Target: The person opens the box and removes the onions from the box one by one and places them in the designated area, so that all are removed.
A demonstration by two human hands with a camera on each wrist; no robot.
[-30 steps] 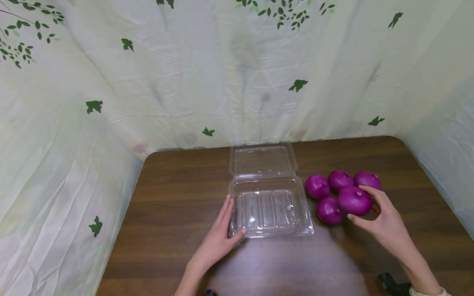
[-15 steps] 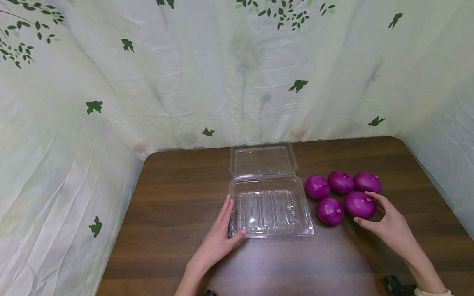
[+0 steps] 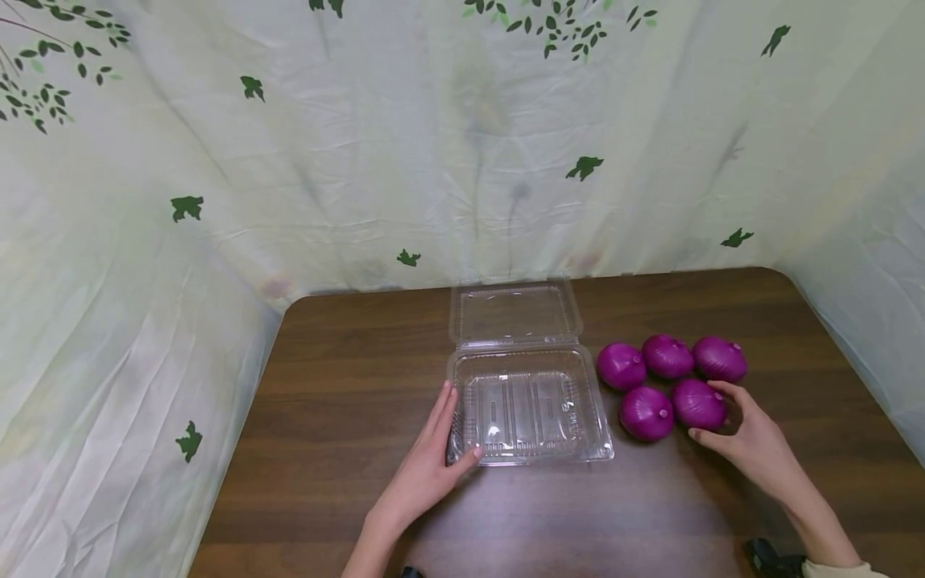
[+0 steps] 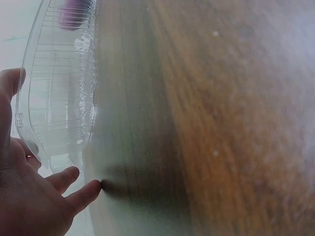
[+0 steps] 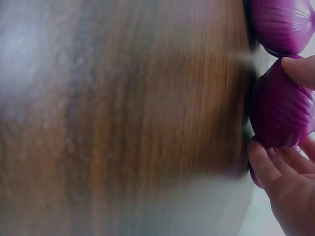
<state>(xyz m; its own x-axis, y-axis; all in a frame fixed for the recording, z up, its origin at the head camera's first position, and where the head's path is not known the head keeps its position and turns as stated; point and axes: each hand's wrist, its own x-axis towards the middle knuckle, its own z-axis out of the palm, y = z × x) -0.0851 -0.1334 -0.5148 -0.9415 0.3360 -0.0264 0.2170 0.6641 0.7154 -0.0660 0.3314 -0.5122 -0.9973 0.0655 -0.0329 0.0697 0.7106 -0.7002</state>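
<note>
My right hand (image 3: 751,441) holds a red onion (image 3: 698,404) between thumb and fingers at the near right of a group of onions. In the right wrist view this onion (image 5: 280,105) sits low at the table, close against a neighbouring onion (image 5: 283,24). My left hand (image 3: 426,466) rests at the near left corner of a clear plastic clamshell box (image 3: 531,401). Its fingers lie straight along the left side and its thumb touches the front rim. The left wrist view shows the box wall (image 4: 59,98) beside the hand, two fingertips (image 4: 88,194) stretched down toward the table.
Several more red onions (image 3: 646,413) stand in two rows right of the box. The box's lid (image 3: 515,313) lies folded back toward the far edge of the brown wooden table (image 3: 347,385). A leaf-patterned white curtain (image 3: 361,160) rises behind the table.
The onion in my right hand has come down from a raised position into the near row, beside its neighbour. My left hand and the box have stayed in place.
</note>
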